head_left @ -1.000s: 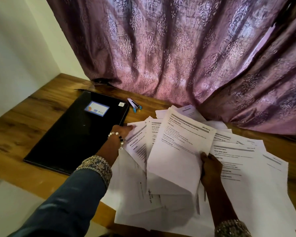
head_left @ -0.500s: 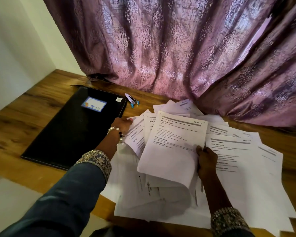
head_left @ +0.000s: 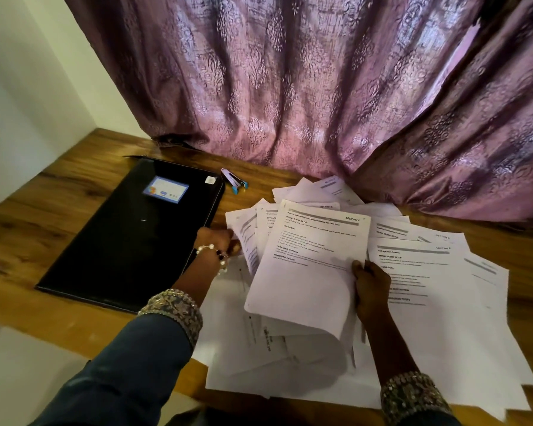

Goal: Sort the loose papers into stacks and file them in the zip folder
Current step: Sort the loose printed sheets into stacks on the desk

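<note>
Centrally, papers (head_left: 443, 318) between hands, folder (head_left: 130, 241) left

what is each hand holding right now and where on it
The right hand pinches the top printed sheet at its right edge, lifting it off the pile. The left hand grips the left edge of another sheet.

Loose white printed papers (head_left: 437, 302) fanned in an overlapping heap on the right of the wooden surface (head_left: 43, 241), top sheet (head_left: 308, 272) lifted and curling at its near edge, black zip folder (head_left: 130, 238) lying flat and closed just left of the heap, blue label on its cover
</note>
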